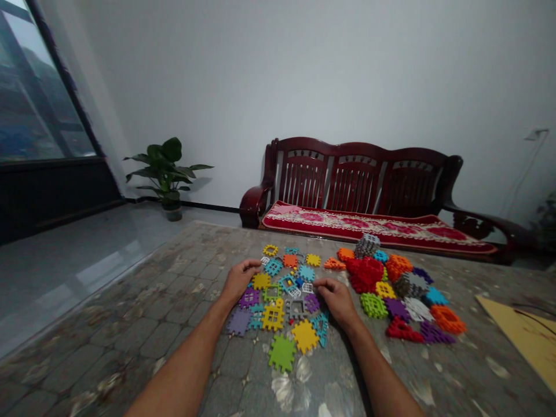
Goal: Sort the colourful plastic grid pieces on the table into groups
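fingers (252,264) of left hand (238,280), right hand (336,298) curled — whether pinching, cannot tell; white grid (307,287) beside right — contact unclear.

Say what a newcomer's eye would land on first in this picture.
Probably the spread of flat, notched pieces in many colours, lying on the grey patterned table between the left hand and the right hand. Next comes the heap to its right, with a bright red cluster at its left side. Beyond the table, the dark red wooden bench with its red floral cover stands out.
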Motion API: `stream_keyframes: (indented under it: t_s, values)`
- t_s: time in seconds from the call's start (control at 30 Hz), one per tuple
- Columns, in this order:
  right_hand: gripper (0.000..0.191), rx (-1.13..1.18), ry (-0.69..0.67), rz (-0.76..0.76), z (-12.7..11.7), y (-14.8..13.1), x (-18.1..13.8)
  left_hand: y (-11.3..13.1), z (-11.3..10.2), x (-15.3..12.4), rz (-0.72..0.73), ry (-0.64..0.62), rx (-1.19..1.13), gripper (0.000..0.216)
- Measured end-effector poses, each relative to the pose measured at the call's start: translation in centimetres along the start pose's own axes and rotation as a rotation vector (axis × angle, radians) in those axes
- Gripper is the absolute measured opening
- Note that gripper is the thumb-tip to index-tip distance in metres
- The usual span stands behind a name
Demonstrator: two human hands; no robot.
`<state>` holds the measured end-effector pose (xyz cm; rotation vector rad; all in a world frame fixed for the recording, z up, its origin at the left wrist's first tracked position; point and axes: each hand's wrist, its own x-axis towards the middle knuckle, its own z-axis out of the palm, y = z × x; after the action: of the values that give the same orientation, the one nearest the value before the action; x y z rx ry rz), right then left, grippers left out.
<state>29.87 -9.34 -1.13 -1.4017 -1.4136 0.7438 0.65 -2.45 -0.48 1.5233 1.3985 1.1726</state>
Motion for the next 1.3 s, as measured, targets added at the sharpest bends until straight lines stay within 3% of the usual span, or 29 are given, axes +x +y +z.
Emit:
stream_keyframes:
  t_s: [0.23, 0.8, 1.3]
  values:
    - [0.028, 0.043, 0.014, 0.038, -0.4, 0.0, 0.1, 0.0, 0.0, 0.1, 0.035, -0.032, 0.027, 0.032]
    - [0.026, -0.109, -0.086, -0.088, 0.4, 0.2, 0.3, -0.5, 0.0, 0.2, 0.118, -0.091, 0.173, 0.037]
    - [0.028, -0.147, -0.11, -0.084, 0.9, 0.5, 0.8, 0.0, -0.2, 0.3, 0.092, -0.106, 0.202, 0.041]
